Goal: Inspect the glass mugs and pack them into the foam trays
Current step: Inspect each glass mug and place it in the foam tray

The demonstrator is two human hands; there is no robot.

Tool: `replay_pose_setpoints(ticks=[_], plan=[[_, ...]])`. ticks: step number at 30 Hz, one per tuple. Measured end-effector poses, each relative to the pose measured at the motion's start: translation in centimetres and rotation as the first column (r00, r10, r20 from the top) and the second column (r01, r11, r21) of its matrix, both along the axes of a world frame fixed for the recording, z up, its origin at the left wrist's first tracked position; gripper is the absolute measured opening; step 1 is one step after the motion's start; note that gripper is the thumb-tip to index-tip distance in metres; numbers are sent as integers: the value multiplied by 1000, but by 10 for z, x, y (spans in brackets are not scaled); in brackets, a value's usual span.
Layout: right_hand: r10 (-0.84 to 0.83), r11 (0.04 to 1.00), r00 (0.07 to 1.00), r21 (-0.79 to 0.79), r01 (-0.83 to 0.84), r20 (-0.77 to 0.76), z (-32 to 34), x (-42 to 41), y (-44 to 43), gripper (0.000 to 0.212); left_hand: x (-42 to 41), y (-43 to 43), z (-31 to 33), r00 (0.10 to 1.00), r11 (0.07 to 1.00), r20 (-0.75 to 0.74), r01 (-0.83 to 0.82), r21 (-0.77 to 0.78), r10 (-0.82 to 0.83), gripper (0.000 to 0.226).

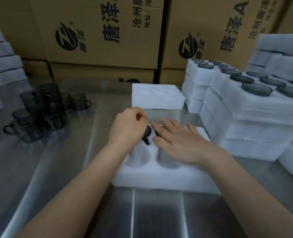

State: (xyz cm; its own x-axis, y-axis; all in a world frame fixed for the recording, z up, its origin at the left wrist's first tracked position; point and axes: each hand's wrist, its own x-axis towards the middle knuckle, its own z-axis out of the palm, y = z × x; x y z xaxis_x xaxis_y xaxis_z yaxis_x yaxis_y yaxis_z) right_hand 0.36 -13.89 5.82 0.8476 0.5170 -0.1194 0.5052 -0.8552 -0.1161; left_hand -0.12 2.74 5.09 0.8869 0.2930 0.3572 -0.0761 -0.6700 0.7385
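Here, printed cardboard boxes (99, 31) are standing behind a shiny steel table (65, 177). A soft white foam tray (159, 181) is holding two smoky glass mugs (147, 131) in its far round pockets. The right hand (180, 143) is lying flat across one, fingers straight. The left hand (127, 129) is hovering curled over the other, and I cannot tell whether it is gripping anything.

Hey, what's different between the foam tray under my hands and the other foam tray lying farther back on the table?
The near foam tray has dark mugs in its far pockets, while the far foam tray shows only bare pockets. The left hand and right hand lie over the near tray; nothing touches the far tray. Both are white foam and lie flat on the metal table.
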Motion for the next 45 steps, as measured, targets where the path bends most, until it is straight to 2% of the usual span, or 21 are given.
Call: replay_pose_setpoints(ticks=[2,6,7,9,11,13,15,18,23,29,39,43,45], plan=[[-10,999,999,31,9,42,-2,-2,1,55,0,-1,1,1000,1000,19,2,-7,-2,19],[-35,992,992,126,20,119,-5,-2,-1,53,3,7,6,989,986,118,-68,-151,86,21],[-44,987,990,158,22,135,-5,-1,-1,53,5,13,8,983,987,142,-101,-123,118,20],[-52,977,984,213,14,173,-6,0,0,49,12,30,10,966,981,184,-189,31,180,20],[-51,970,977,241,0,205,-7,0,2,46,24,52,11,951,926,197,-285,247,240,28],[-52,968,975,252,-5,218,-8,0,2,44,37,75,13,935,818,134,-351,456,327,33],[-58,965,974,263,-1,218,-8,1,2,43,49,98,13,919,772,35,-349,531,392,33],[-59,964,975,266,1,214,-9,1,2,42,63,125,10,904,801,-110,-303,516,413,38],[-65,961,975,276,3,214,-9,1,1,42,76,148,0,882,839,-224,-275,470,415,42],[-72,959,976,284,11,205,-7,0,1,43,75,156,-10,899,848,-178,-289,444,400,41],[-64,954,980,300,4,191,-9,1,0,43,81,170,-14,879,852,-213,-313,419,428,32],[-67,952,981,305,7,185,-9,2,0,43,78,168,-22,902,853,-170,-293,431,396,39],[-64,950,985,311,12,157,-7,3,-1,43,75,165,-25,914,858,-138,-294,422,381,33]])
